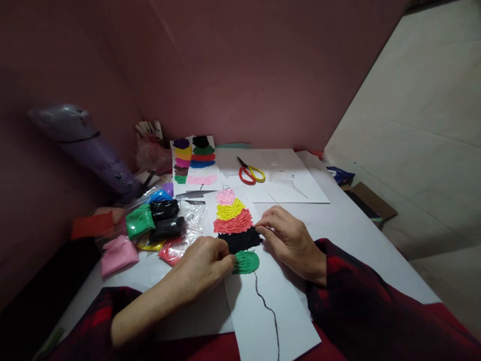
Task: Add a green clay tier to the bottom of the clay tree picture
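Observation:
A white paper strip point(274, 321) lies lengthwise before me, with textured clay bands in pink point(225, 196), yellow point(230, 209), red point(233, 221) and black point(240, 240). Below them sits a rounded green clay patch point(247, 262), grooved on its left and smoother at its right edge. A wavy dark line runs down from it. My left hand point(208, 258) is closed, thumb against bent fingers, at the green patch's left edge. My right hand point(287, 238) pinches by the right ends of the red and black bands; anything between its fingertips is too small to name.
Bagged clay packs, including green point(140, 220), black point(168, 228) and pink point(119, 254), crowd the left side. Scissors point(251, 173) with red and yellow handles lie on a white board point(311, 193) at the back. Two finished clay strips point(193, 188) stand behind; a purple inflated tube point(97, 155) leans left.

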Available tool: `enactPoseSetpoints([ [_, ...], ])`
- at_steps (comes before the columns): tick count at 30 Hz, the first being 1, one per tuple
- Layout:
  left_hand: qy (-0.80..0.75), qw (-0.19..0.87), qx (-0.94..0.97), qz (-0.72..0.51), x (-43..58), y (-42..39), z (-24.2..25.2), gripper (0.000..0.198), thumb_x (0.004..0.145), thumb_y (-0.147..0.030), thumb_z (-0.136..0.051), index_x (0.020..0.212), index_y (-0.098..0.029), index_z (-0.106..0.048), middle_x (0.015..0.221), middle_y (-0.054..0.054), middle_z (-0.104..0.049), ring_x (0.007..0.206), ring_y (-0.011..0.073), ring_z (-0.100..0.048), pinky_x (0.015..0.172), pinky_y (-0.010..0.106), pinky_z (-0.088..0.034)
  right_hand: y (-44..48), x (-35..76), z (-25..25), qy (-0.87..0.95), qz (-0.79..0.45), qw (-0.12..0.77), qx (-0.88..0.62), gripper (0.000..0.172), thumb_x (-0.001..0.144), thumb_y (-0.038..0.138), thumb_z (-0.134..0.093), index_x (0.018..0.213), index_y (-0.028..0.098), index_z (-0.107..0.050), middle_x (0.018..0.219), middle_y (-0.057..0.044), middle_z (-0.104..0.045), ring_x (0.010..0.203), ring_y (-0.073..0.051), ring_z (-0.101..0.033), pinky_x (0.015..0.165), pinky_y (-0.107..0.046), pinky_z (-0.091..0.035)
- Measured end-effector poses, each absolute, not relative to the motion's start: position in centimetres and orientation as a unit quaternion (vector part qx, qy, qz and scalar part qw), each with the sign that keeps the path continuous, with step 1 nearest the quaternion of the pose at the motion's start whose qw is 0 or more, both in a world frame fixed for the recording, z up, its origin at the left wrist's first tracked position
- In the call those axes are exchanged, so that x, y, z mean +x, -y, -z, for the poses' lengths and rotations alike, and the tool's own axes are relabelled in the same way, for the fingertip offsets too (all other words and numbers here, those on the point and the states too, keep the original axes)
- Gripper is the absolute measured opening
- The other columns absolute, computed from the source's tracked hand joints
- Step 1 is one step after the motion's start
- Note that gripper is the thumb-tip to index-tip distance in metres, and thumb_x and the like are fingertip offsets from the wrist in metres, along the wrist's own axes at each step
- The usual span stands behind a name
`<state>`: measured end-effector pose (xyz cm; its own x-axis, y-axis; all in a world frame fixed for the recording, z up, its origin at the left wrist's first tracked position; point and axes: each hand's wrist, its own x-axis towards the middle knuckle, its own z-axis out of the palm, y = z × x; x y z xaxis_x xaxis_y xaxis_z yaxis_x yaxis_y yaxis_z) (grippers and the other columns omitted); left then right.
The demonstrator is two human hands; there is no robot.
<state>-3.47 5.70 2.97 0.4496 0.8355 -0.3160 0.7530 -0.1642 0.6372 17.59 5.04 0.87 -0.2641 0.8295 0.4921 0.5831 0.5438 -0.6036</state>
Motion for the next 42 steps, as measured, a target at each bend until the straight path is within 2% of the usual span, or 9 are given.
enactPoseSetpoints([
  [3,-0.525,0.380,0.760,-0.051,-3.4,-5.7,-3.1,0.024,0.077,-0.031,-0.046,0.057,-0.018,-0.044,0.053,-0.004,-0.039,0.051,0.0106,-0.036,0.047,0.023,-0.022,-4.5,17.4,-1.2,0.776,-0.239,0.327,-0.484,0.026,0.089,0.024,-0.054,0.064,0.017,-0.054,0.053,0.005,-0.046,0.049,-0.009,-0.041,0.050,-0.024,-0.035],
  [5,-0.528,0.374,0.761,-0.049,-3.4,-5.6,-3.1,0.024,0.077,-0.030,-0.046,0.057,-0.018,-0.045,0.053,-0.003,-0.040,0.051,0.0108,-0.036,0.047,0.023,-0.022,-4.3,17.2,-1.4,0.773,-0.280,0.265,-0.503,0.034,0.089,0.027,-0.054,0.057,0.017,-0.048,0.048,0.007,-0.040,0.045,-0.008,-0.034,0.046,-0.023,-0.028],
  [9,-0.541,0.358,0.760,-0.044,-3.2,-5.6,-3.0,0.024,0.076,-0.029,-0.046,0.055,-0.018,-0.044,0.052,-0.003,-0.040,0.051,0.0109,-0.036,0.047,0.024,-0.021,-4.3,17.0,-1.7,0.776,-0.292,0.200,-0.523,0.037,0.089,0.029,-0.052,0.055,0.017,-0.045,0.048,0.006,-0.039,0.046,-0.008,-0.034,0.047,-0.024,-0.026],
  [21,-0.577,0.351,0.737,-0.025,-3.3,-5.7,-2.6,0.021,0.072,-0.029,-0.047,0.054,-0.018,-0.045,0.052,-0.001,-0.042,0.051,0.0119,-0.038,0.045,0.025,-0.020,-4.6,17.2,-1.8,0.781,-0.288,0.182,-0.524,0.035,0.089,0.028,-0.051,0.056,0.017,-0.046,0.050,0.006,-0.040,0.048,-0.008,-0.034,0.049,-0.024,-0.024],
  [34,-0.583,0.286,0.760,-0.022,-4.2,-6.0,-3.5,0.022,0.071,-0.027,-0.046,0.051,-0.017,-0.047,0.050,-0.001,-0.043,0.050,0.0115,-0.038,0.047,0.026,-0.020,-4.6,17.3,-1.8,0.791,-0.279,0.165,-0.520,0.033,0.090,0.028,-0.051,0.059,0.017,-0.049,0.051,0.005,-0.045,0.048,-0.008,-0.037,0.047,-0.023,-0.027],
  [42,-0.567,0.373,0.732,-0.067,-3.8,-5.9,-3.9,0.025,0.072,-0.029,-0.048,0.051,-0.018,-0.043,0.049,-0.004,-0.037,0.049,0.0106,-0.036,0.046,0.024,-0.022,-4.6,17.3,-1.8,0.790,-0.284,0.163,-0.518,0.032,0.090,0.027,-0.051,0.060,0.017,-0.051,0.051,0.004,-0.047,0.048,-0.008,-0.038,0.048,-0.023,-0.027],
])
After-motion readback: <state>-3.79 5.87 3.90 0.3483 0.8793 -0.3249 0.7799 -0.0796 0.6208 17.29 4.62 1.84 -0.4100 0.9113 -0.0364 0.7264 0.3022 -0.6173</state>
